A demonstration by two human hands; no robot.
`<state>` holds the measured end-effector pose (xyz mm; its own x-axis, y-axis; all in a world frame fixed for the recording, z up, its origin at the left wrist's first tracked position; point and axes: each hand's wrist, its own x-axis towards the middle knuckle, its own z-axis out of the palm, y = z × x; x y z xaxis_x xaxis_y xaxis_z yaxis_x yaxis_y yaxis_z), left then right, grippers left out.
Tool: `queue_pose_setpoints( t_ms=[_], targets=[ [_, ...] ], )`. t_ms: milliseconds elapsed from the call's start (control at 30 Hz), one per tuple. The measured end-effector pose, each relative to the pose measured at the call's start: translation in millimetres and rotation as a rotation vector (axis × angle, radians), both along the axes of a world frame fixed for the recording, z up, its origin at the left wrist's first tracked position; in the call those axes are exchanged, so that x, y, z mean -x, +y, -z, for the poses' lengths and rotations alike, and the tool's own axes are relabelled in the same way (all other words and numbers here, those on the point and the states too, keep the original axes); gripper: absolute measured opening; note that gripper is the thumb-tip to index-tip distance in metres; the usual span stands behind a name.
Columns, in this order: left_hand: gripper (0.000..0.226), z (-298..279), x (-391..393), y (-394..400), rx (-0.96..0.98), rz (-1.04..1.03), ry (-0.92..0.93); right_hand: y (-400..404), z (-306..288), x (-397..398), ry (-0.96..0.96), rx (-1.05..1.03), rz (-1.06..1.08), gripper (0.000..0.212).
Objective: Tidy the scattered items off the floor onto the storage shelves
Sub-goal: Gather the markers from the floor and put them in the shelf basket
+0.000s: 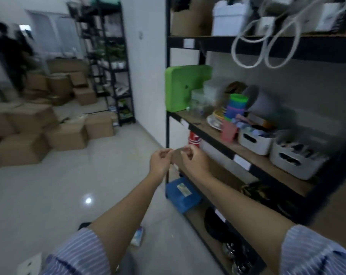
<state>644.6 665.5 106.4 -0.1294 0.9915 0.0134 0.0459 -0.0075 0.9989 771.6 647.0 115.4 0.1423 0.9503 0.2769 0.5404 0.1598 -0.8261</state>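
Both hands pinch a small flat item (177,155) between them, left hand (160,161) and right hand (194,161) at its ends; the shelf (213,133) lies just beyond, to the right.

No text can be read: the white tags on the black metal shelf rack (188,43) and the pale label on the blue plastic box (183,195) are too blurred
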Motion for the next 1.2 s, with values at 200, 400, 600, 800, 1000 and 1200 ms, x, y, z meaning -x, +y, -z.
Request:
queue_pose_setpoints(
  t_ms=[200,400,600,800,1000,1200],
  targets=[
    [0.018,29,158,-35,0.121,-0.191,0.114,2,33,138,0.019,0.130,-0.253,0.023],
    [0.026,81,306,-110,0.306,-0.387,0.159,-28,80,285,0.032,0.302,-0.431,0.039],
    [0.032,140,420,-194,0.458,-0.544,0.160,-73,143,410,-0.038,0.465,-0.569,0.044],
    [0.028,198,480,-257,0.565,-0.750,0.037,-114,225,494,-0.076,0.680,-0.622,0.043],
    [0.024,279,505,-290,0.688,-0.905,-0.110,-139,309,543,-0.195,0.888,-0.700,0.032],
    [0.023,401,529,-294,0.748,-1.108,-0.241,-146,420,584,-0.410,0.897,-0.759,0.025]
  ],
)
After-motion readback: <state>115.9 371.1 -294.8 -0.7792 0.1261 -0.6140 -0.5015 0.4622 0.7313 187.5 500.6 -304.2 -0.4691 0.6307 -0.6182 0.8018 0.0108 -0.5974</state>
